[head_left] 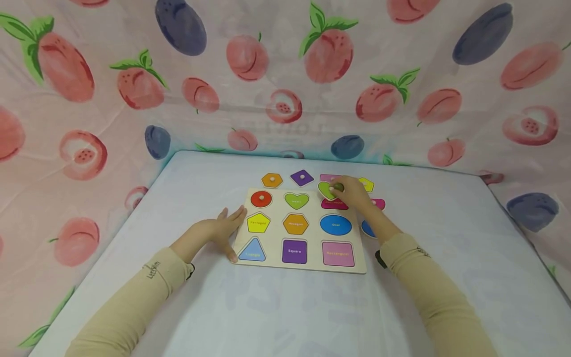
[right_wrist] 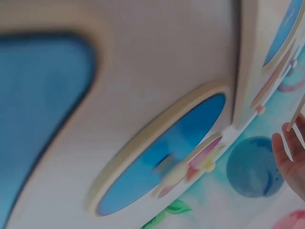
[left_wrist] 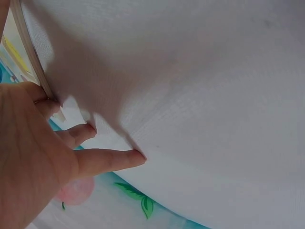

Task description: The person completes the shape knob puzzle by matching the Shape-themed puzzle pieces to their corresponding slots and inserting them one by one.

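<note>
A wooden shape puzzle board point(head_left: 272, 244) lies on the table, with labelled recesses such as the green heart recess point(head_left: 296, 201). A red circle piece point(head_left: 261, 199) with a knob sits in its upper left. My left hand point(head_left: 218, 232) spreads its fingers along the board's left edge and touches it; in the left wrist view that hand point(left_wrist: 38, 152) is beside the board's edge point(left_wrist: 32, 52). Over the board's upper right corner, my right hand point(head_left: 352, 191) pinches a green heart piece point(head_left: 327, 190). The right wrist view shows part of this hand point(right_wrist: 291, 160) at its right border.
Behind the board lie an orange hexagon piece point(head_left: 272, 180), a purple square piece point(head_left: 302, 178), a pink piece point(head_left: 327, 177) and a yellow piece point(head_left: 367, 184). To its right are a magenta piece point(head_left: 380, 204) and a blue oval piece point(right_wrist: 190, 136). A fruit-print cloth point(head_left: 285, 74) hangs behind the table.
</note>
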Demonstrator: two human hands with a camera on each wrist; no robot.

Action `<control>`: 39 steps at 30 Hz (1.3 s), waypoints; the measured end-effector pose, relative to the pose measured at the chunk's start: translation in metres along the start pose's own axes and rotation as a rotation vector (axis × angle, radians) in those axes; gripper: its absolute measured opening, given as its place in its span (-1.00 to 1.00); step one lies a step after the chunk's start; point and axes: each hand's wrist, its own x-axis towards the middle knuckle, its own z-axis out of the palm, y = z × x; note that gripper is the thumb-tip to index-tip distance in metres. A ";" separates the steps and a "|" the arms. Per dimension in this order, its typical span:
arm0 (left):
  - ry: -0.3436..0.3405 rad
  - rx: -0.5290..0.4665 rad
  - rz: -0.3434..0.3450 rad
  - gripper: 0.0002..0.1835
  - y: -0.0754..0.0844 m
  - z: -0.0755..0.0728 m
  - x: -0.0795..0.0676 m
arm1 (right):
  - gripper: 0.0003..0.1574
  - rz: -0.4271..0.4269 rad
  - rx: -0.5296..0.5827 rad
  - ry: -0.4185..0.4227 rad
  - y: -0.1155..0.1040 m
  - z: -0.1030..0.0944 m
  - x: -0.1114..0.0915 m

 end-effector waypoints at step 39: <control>0.032 0.021 -0.034 0.41 -0.017 0.005 0.002 | -0.82 -0.060 -0.068 -0.168 -0.066 0.051 0.028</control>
